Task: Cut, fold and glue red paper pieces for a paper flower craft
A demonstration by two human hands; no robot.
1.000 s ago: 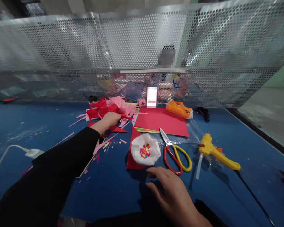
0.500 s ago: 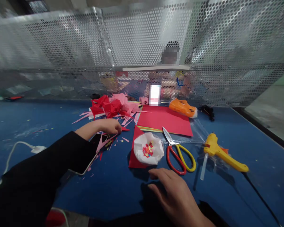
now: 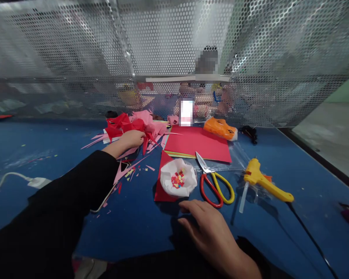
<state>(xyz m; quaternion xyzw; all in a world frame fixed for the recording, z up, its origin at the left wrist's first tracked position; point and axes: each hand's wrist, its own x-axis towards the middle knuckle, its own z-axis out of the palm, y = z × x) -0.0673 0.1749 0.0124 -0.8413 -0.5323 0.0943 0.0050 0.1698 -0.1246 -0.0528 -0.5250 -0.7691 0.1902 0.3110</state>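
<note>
The left hand (image 3: pixel 136 138) is apparently sorting red paper scraps (image 3: pixel 120 124) on the bench (image 3: pixel 128 236), fingers curled — whether they are gripping any, one cannot tell. The right hand (image 3: pixel 208 224) is hovering loosely open (seemingly empty) near the white bowl (image 3: pixel 166 176). Lifting scraps would be calling for a pinch.

Probably a craft workshop: glue gun (image 3: pixel 260 181), scissors (image 3: pixel 205 168), cut paper (image 3: pixel 127 122), perforated metal partition (image 3: pixel 165 42).

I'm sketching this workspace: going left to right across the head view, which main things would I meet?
White plug → left hand → crumpled white paper → scissors → yellow glue gun.
</note>
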